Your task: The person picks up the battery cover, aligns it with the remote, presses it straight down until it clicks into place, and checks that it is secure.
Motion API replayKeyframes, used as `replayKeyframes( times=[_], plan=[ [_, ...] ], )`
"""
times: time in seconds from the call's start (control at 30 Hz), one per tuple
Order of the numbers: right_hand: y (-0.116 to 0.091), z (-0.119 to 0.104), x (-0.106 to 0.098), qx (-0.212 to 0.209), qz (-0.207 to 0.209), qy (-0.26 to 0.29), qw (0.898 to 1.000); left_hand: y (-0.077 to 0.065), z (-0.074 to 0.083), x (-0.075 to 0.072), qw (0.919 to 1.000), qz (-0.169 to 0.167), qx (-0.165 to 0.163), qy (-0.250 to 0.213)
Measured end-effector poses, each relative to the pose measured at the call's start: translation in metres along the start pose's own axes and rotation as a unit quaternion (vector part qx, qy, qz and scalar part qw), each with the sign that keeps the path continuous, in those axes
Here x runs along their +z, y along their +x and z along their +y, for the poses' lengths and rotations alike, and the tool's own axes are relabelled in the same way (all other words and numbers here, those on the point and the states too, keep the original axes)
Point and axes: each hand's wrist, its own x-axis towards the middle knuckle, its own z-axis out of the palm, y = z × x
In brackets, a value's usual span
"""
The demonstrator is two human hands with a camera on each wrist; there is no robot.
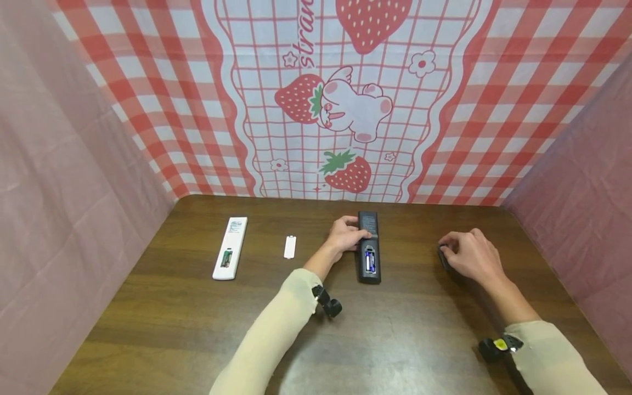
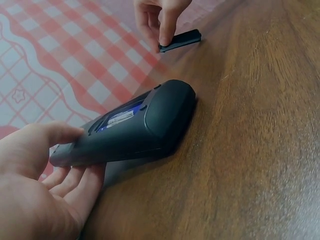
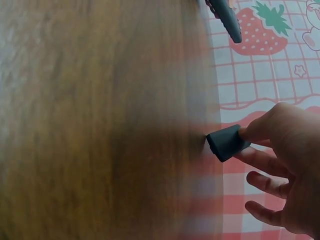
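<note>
My left hand [image 1: 344, 236] grips a black remote control [image 1: 369, 271] by its far part, thumb on top and fingers round the side. Its battery compartment faces up without a cover, and blue-and-white batteries [image 1: 370, 260] lie inside. Over on the right, my right hand [image 1: 473, 253] pinches a small black battery cover [image 3: 228, 143] between thumb and fingers. In the left wrist view this battery cover [image 2: 181, 41] appears as a thin dark piece, tilted close to the tabletop; whether it touches the wood I cannot tell.
A white remote control [image 1: 231, 247] lies at the left, its battery compartment uncovered. Between it and my left hand is a small white battery cover [image 1: 289, 247]. A strawberry-patterned cloth [image 1: 345, 109] hangs behind the brown wooden table [image 1: 173, 318], with plain pink cloth at both sides.
</note>
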Motion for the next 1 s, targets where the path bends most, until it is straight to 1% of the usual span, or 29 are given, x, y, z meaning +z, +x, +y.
replayKeyframes(
  times=[0.37,0.5,0.67,1.0],
  plan=[
    [-0.0008,0.0035,-0.0029,-0.014,0.012,0.004,1.0,0.0012,0.0002,0.0026,1.0,0.002,0.003,-0.006],
    [-0.0018,0.0031,-0.0043,-0.017,0.013,0.005,1.0,0.0003,0.0009,0.003,1.0,0.002,0.001,-0.001],
    [-0.0029,0.0014,-0.0042,-0.021,0.022,0.005,1.0,-0.0007,0.0013,0.0023,1.0,0.003,-0.004,-0.006],
    [-0.0036,0.0008,-0.0048,-0.023,0.043,0.008,0.999,-0.0013,0.0004,-0.0025,0.9997,-0.02,-0.005,-0.014]
  ],
)
